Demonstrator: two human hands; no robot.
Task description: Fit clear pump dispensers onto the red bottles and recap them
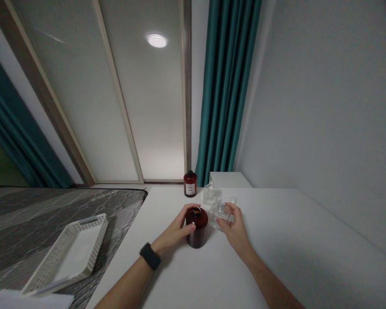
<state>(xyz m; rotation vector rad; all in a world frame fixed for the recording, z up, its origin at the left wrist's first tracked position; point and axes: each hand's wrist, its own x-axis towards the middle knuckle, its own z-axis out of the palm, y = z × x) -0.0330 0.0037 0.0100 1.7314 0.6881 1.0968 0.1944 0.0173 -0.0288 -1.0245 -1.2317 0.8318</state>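
A dark red-brown bottle (197, 229) stands upright on the white table (276, 257), its top open. My left hand (175, 231) wraps its fingers round the bottle's left side. My right hand (233, 225) grips a small clear glass bottle (219, 213) just right of the brown one. A second clear bottle (211, 194) stands behind them. Farther back stands another dark brown bottle (190, 183) with a white label. A black watch (149, 255) sits on my left wrist.
A white perforated tray (71, 253) lies on a grey patterned mattress (35, 214) to the left. A white box (228, 179) sits at the table's back edge by teal curtains (227, 86). A white wall bounds the right side.
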